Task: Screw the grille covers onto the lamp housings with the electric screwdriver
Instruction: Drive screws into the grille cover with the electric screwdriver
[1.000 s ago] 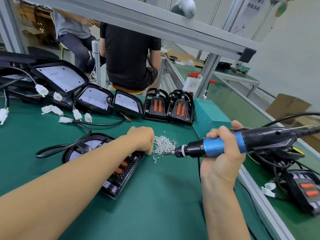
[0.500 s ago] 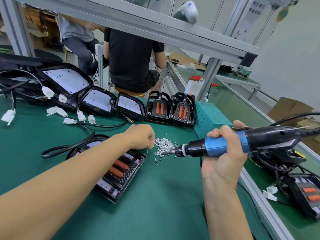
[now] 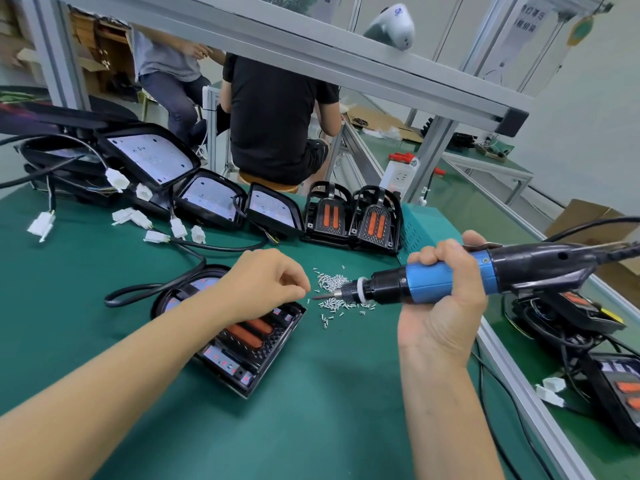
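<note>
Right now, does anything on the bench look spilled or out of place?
The screws lie loose in a scattered pile on the mat, beside the lamp, with strays around it. Nothing looks damaged.

Bare green table (image 3: 329, 420) lies open between the forearms, near the viewer. Ahead, a loose pile of small silver screws (image 3: 334, 292) sits beside the black grilled lamp housing (image 3: 249, 344). A row of black lamp housings (image 3: 270, 211) and white-plugged black cables (image 3: 180, 244) blocks the far side; an aluminium rail (image 3: 519, 386) bounds the right.
</note>
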A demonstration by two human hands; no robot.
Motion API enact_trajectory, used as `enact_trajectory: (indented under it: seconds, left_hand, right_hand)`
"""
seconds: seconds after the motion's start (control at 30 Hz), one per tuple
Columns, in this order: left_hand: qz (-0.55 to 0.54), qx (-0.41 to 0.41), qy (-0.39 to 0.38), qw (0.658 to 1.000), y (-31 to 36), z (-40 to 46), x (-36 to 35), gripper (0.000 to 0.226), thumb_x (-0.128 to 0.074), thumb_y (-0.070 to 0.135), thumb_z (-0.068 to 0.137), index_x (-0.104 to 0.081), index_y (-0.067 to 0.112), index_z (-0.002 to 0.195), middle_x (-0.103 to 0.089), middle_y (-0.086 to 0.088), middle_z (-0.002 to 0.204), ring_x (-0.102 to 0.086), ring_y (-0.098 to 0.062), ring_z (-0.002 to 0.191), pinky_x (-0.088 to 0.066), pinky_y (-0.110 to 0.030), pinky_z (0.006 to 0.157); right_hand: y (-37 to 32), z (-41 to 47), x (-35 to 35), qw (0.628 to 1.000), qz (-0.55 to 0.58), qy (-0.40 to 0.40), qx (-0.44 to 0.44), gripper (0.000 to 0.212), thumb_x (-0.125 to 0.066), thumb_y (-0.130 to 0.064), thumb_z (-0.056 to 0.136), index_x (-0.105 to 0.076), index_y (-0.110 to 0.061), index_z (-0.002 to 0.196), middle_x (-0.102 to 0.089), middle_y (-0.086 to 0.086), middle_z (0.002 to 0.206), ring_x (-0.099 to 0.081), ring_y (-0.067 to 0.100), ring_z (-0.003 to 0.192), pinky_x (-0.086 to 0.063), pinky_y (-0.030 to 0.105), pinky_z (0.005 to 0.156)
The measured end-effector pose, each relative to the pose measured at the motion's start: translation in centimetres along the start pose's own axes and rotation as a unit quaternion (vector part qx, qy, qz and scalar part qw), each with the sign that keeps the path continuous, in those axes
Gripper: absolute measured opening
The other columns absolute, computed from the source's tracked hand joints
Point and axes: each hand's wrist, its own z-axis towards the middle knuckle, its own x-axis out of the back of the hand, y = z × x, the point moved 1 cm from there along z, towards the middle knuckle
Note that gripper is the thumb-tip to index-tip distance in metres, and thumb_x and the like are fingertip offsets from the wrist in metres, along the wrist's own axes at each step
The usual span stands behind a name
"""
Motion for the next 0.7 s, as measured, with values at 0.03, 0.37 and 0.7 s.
enact_trajectory:
  seconds: [0.03, 0.37, 0.7]
  left_hand:
    - [0.004, 0.0, 0.015, 1.0, -0.3, -0.4, 0.2, 0.01, -0.066, 0.022, 0.084, -0.072, 0.029, 0.08, -0.063, 0.017, 0.071, -0.059, -0.004, 0.075, -0.036, -0.009, 0.071]
    - [0.129, 0.011, -0.039, 0.991, 1.2, 3.0, -1.4, 0.009, -0.062, 0.027, 0.087, -0.071, 0.027, 0.089, -0.063, 0.012, 0.085, -0.057, -0.014, 0.088, -0.036, -0.036, 0.097]
    - [0.232, 0.037, -0.141, 0.962, 3.2, 6.5, -6.5, 0.015, -0.076, 0.022, 0.075, -0.072, 0.019, 0.089, -0.071, 0.003, 0.094, -0.061, -0.021, 0.095, -0.031, -0.037, 0.089]
  right_hand:
    - [0.1, 0.0, -0.1, 1.0, -0.007, -0.001, 0.003, 0.027, -0.059, -0.002, 0.074, -0.054, -0.019, 0.094, -0.054, -0.006, 0.057, -0.054, 0.011, 0.055, -0.048, 0.022, 0.06]
    - [2.0, 0.6, 1.5, 0.988, -0.14, 0.036, 0.046, 0.025, -0.065, -0.005, 0.071, -0.057, -0.019, 0.09, -0.056, 0.0, 0.061, -0.053, 0.017, 0.06, -0.044, 0.028, 0.065]
    - [2.4, 1.7, 4.0, 0.986, -0.141, 0.079, 0.048, 0.025, -0.068, -0.005, 0.07, -0.059, -0.02, 0.089, -0.053, 0.005, 0.068, -0.055, 0.012, 0.058, -0.047, 0.02, 0.06]
